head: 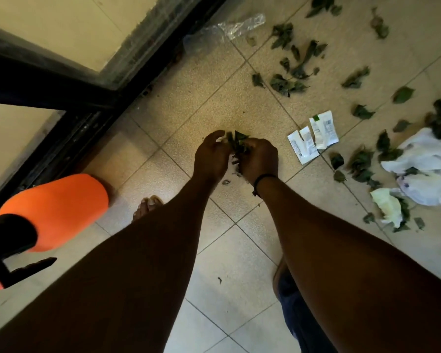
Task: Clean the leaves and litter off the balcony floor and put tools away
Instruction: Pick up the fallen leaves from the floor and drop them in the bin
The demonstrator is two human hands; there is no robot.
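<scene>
Head view, looking down past two bare forearms to tiled floor (214, 103). Left hand (210, 156) and right hand (260, 159) brought together just above the tiles, fingers of both curled around a small clump (237, 143) of green leaves pressed between them; a dark band (262, 178) on the right wrist. Crumbs of leaf directly beneath the hands. More leaves (293, 72) scattered across the tiles up and to the right, well apart from the hands. White sachets (313, 135) lying flat just right of the right hand, overlapping one another. Crumpled white bag (428, 169) further right at the frame edge, leaves on and around it, with a pale wad (387, 205) touching its lower side. Clear plastic wrap (229, 29) near the top, beside the dark door frame (87, 103). Orange spray bottle (59, 210) with black trigger at far left, possibly lying on its side, though the angle is poor. Sandalled foot (148, 205) behind the left forearm.
</scene>
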